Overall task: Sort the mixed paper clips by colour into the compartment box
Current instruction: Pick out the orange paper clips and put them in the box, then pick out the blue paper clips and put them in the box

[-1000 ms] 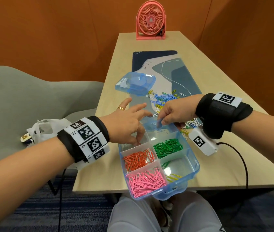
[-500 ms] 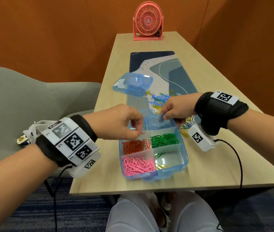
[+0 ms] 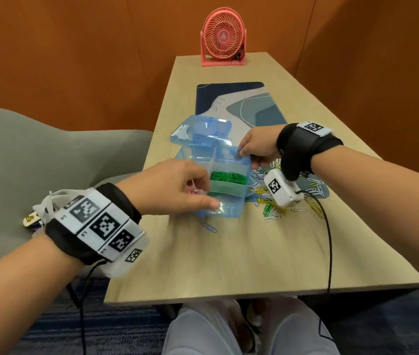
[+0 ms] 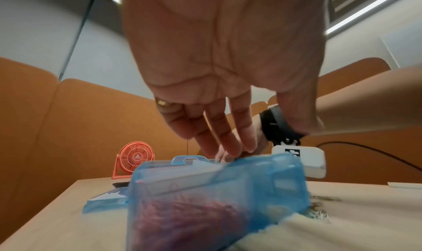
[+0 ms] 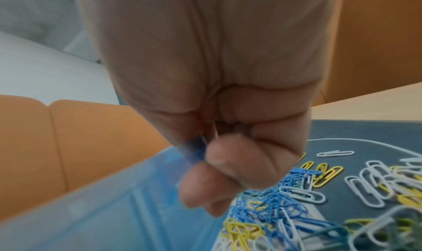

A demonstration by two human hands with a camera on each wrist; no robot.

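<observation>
Compartment box (image 3: 225, 201) sits mid-table, tilted. Right hand (image 3: 258, 147) pinches the box's far rim at its 1 o'clock corner, fingers curled. Left hand (image 3: 175, 187) covers the near-left side; thumb (image 3: 203, 202) lies along the front wall, fingers extended. Green clips (image 3: 227, 176) fill one compartment. Loose clips (image 3: 275, 206) lie at 3 o'clock.

1. I'm pushing the compartment box (image 3: 228, 212) away from the table edge, up against the lid (image 3: 200, 133).
2. My left hand (image 3: 175, 187) is now covering its left compartments.
3. My right hand (image 3: 259, 147) is staying pinched on its far rim.
</observation>
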